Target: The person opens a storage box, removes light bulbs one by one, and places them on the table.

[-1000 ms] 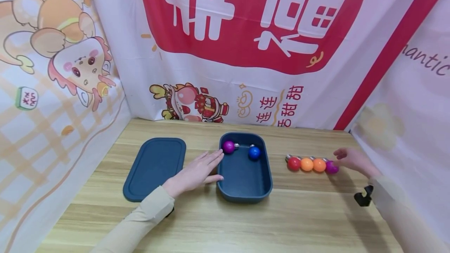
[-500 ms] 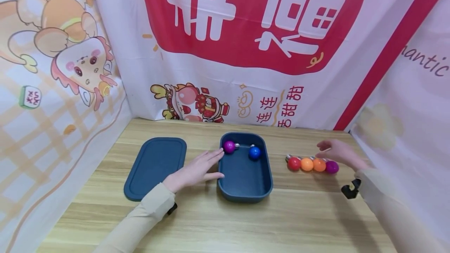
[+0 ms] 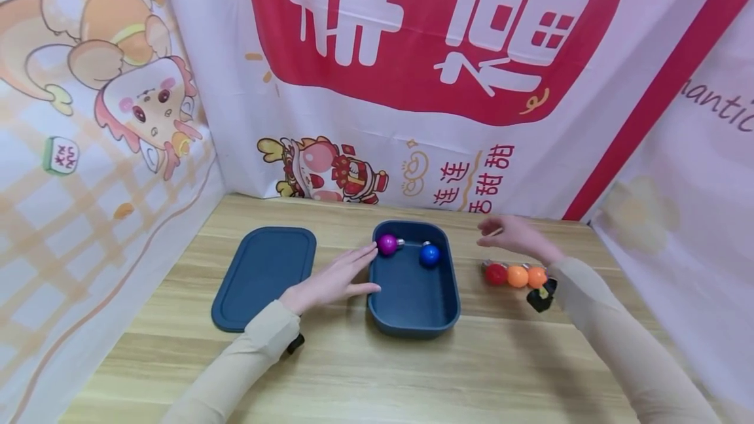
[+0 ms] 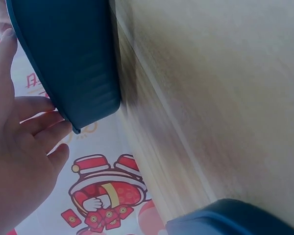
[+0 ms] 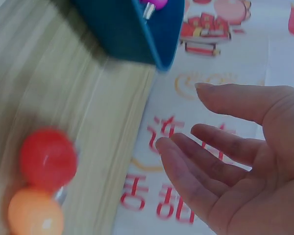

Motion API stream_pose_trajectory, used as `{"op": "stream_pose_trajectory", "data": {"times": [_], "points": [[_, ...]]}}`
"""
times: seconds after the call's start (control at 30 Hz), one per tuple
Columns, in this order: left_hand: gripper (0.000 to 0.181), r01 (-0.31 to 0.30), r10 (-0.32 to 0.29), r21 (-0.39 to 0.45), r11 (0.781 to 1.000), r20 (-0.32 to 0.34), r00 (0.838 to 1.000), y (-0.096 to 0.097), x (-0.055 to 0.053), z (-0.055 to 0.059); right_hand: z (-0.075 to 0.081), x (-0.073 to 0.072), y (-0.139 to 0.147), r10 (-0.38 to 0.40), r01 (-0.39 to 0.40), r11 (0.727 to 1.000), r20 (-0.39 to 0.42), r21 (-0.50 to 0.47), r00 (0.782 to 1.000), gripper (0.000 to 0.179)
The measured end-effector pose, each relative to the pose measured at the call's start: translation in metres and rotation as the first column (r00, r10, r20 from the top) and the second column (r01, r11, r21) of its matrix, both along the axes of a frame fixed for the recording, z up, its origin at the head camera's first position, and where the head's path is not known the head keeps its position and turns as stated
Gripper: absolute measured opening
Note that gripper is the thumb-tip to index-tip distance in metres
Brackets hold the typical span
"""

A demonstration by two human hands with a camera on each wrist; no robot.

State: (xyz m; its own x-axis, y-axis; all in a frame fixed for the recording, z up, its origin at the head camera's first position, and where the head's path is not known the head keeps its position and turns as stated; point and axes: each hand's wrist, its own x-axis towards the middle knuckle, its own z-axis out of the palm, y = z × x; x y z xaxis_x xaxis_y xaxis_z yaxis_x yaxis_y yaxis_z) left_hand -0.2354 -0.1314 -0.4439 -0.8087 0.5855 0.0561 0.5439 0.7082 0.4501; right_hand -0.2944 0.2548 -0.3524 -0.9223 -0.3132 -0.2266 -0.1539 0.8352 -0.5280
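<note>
A dark blue box (image 3: 412,327) stands on the table, holding a purple light bulb (image 3: 387,245) and a blue light bulb (image 3: 429,254) near its far end. My left hand (image 3: 330,279) touches the box's left rim with straight fingers; in the left wrist view its fingertips (image 4: 60,128) lie along that rim. To the right, a red light bulb (image 3: 496,274) sits in a row beside orange light bulbs (image 3: 518,276). My right hand (image 3: 514,235) hovers beyond this row, fingers relaxed. Nothing is between its fingers in the right wrist view.
A dark blue lid (image 3: 265,277) lies flat on the wooden table (image 3: 377,378), left of the box. Printed cloths hang as walls behind (image 3: 330,110) and along both sides. A black wrist mount (image 3: 542,295) under the right forearm covers the right end of the bulb row.
My right hand has moved left over the bulb row toward the box. The row's purple bulb has gone out of sight behind the right wrist. My left hand stays at the rim.
</note>
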Motion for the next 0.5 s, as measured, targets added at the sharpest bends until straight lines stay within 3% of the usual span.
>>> {"op": "stream_pose_trajectory", "data": {"times": [0.23,0.5], "points": [[0.086,0.004,-0.004,-0.003,1.0,-0.019,1.0,0.0,-0.003,0.001,-0.003,-0.016,-0.054,0.108,-0.106,0.994,-0.105,0.026,0.989,0.043],[0.083,0.039,-0.046,-0.065,0.997,-0.106,0.993,0.002,-0.005,-0.001,-0.018,-0.022,-0.103,0.205,-0.195,0.978,-0.138,0.079,0.969,0.037]]}}
